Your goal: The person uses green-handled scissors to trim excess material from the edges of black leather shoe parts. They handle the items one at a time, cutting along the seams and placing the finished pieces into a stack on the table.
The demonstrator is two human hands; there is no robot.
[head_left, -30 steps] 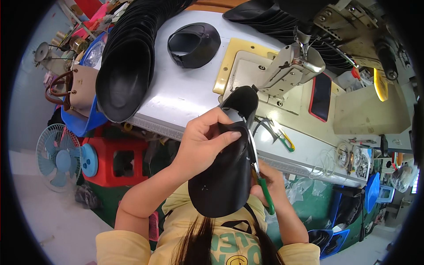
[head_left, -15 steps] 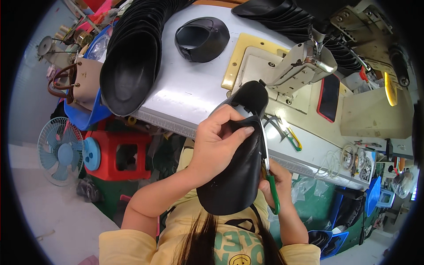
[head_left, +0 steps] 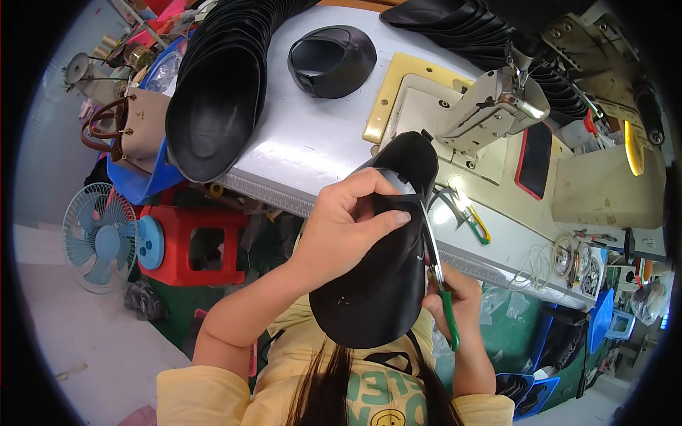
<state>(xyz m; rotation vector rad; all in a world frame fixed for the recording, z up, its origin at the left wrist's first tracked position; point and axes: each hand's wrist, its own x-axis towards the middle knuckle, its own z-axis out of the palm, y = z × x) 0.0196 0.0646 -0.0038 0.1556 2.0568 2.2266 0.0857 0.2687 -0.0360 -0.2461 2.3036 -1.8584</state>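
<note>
My left hand [head_left: 348, 234] pinches the edge of a black, smooth, leather-like curved piece [head_left: 369, 302] between thumb and fingers. The piece hangs over my lap, its narrower far part reaching onto the table beside the sewing machine. In my right hand [head_left: 462, 298] is a pair of scissors [head_left: 447, 319] with green handles. Their blades point away from me and lie along the right edge of the piece, close to my left thumb. Whether the blades bite into the material, I cannot tell.
A sewing machine [head_left: 490, 106] stands at the right, with a phone [head_left: 534, 162] and yellow-and-green thread snips [head_left: 469, 213] near it. A nested stack of black pieces [head_left: 217, 124] leans at the left; one looped black piece [head_left: 348, 71] sits beyond. A red stool [head_left: 174, 248] and fan [head_left: 106, 241] are lower left.
The scissors' handles and my right hand have shifted slightly down and right. My left thumb lies flatter along the piece's edge, and its lower end has swung slightly left.
</note>
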